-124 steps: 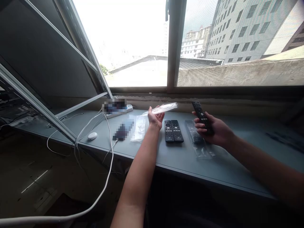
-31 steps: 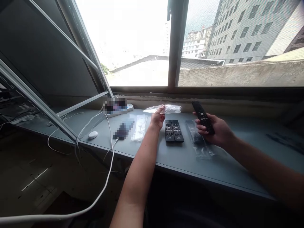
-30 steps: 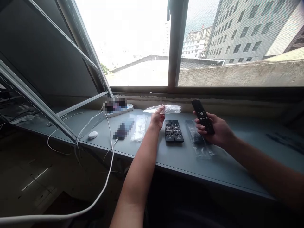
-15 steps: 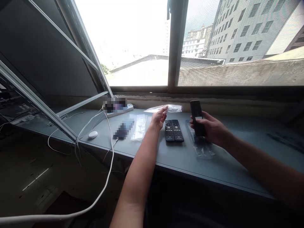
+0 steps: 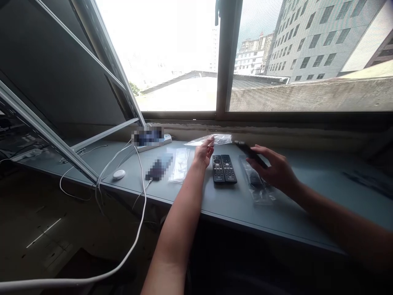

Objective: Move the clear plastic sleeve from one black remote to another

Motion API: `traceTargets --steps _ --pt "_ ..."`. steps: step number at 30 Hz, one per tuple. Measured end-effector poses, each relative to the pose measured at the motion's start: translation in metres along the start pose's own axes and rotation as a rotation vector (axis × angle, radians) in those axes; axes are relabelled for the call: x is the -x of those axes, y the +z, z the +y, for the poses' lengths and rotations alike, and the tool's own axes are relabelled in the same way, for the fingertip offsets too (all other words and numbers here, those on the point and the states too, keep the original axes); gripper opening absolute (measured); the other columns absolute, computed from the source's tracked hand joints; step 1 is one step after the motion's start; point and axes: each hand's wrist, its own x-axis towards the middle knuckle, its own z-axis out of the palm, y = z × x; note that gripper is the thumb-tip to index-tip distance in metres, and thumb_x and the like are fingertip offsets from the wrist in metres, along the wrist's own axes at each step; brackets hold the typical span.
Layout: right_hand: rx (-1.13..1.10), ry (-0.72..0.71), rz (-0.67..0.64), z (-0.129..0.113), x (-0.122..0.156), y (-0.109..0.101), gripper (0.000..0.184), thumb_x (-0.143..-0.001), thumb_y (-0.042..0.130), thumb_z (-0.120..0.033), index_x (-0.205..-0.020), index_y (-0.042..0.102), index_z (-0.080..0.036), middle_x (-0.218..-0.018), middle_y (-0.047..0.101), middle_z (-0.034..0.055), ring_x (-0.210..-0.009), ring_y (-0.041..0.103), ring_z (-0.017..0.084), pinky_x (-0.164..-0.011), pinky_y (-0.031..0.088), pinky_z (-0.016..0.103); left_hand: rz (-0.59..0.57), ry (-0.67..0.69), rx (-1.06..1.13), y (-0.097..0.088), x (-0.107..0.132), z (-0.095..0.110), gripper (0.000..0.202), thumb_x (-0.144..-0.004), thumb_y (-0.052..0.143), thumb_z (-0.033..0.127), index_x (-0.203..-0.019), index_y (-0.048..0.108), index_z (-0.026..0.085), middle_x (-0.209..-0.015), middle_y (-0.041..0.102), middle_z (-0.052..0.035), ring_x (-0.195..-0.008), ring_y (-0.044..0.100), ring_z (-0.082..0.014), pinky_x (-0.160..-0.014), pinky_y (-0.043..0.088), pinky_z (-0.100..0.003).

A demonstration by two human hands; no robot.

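The right hand (image 5: 274, 169) has its fingers wrapped around a slim black remote control (image 5: 250, 150), which half a second ago stood nearly upright and now lies tipped over, its far end pointing left toward the clear plastic bag (image 5: 211, 139). That bag is pinched at its near end between the fingertips of the left hand (image 5: 203, 153), held just above the back edge of the grey bench (image 5: 307, 205) much as before. Both forearms reach forward over the front edge, either side of two black remotes (image 5: 224, 168) lying side by side, with a bagged remote (image 5: 258, 184) under the right hand.
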Motion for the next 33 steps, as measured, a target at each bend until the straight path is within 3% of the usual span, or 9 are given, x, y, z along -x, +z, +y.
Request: traceTargets --steps 5,14,19,24,30,33 --pt "0.118 0.016 0.030 0.009 0.000 -0.003 0.045 -0.106 0.075 -0.046 -0.151 0.075 -0.042 -0.127 0.076 0.0099 -0.110 0.076 0.037 -0.098 0.065 0.057 0.007 -0.006 -0.005 0.001 0.003 0.001 0.017 -0.086 0.094 0.018 -0.097 0.081 0.019 -0.099 0.078 -0.0046 -0.079 0.068 -0.0078 -0.067 0.050 -0.016" --pt "0.380 0.016 -0.031 0.022 0.001 -0.007 0.048 -0.108 0.069 -0.051 -0.155 0.074 -0.041 -0.123 0.071 0.0109 -0.101 0.074 0.035 -0.083 0.067 0.050 -0.111 -0.008 -0.098 0.001 0.000 -0.005 0.022 -0.084 0.096 0.022 -0.101 0.082 0.019 -0.094 0.076 -0.0021 -0.069 0.061 -0.0052 -0.067 0.049 -0.018" --pt "0.354 0.011 -0.101 0.020 0.001 -0.004 0.048 -0.107 0.070 -0.049 -0.153 0.073 -0.039 -0.127 0.074 0.0110 -0.102 0.076 0.036 -0.086 0.065 0.051 -0.290 -0.006 -0.316 0.004 0.005 -0.012 0.034 -0.081 0.100 0.031 -0.109 0.085 0.020 -0.108 0.081 -0.0059 -0.084 0.071 -0.0118 -0.081 0.053 -0.024" --pt "0.333 0.017 -0.094 0.019 0.001 -0.004 0.063 -0.103 0.075 -0.050 -0.163 0.064 -0.036 -0.126 0.075 0.0116 -0.102 0.075 0.037 -0.086 0.065 0.051 -0.450 -0.010 -0.389 0.007 0.014 -0.012 0.042 -0.080 0.102 0.035 -0.115 0.085 0.019 -0.124 0.082 -0.0128 -0.107 0.077 -0.0229 -0.097 0.057 -0.034" --pt "0.360 0.018 -0.109 0.010 0.004 -0.001 0.065 -0.103 0.075 -0.047 -0.165 0.061 -0.035 -0.129 0.075 0.0122 -0.099 0.076 0.037 -0.080 0.063 0.048 -0.592 0.002 -0.439 0.007 0.023 -0.013 0.044 -0.080 0.102 0.038 -0.113 0.085 0.016 -0.123 0.081 -0.0154 -0.106 0.076 -0.0236 -0.095 0.060 -0.035" --pt "0.370 0.029 -0.131 0.011 0.006 0.002 0.066 -0.102 0.076 -0.046 -0.166 0.060 -0.035 -0.138 0.075 0.0130 -0.103 0.078 0.040 -0.080 0.064 0.050 -0.539 0.044 -0.429 0.007 0.020 -0.015 0.042 -0.077 0.103 0.034 -0.109 0.084 0.016 -0.115 0.082 -0.0127 -0.099 0.077 -0.0218 -0.090 0.059 -0.034"
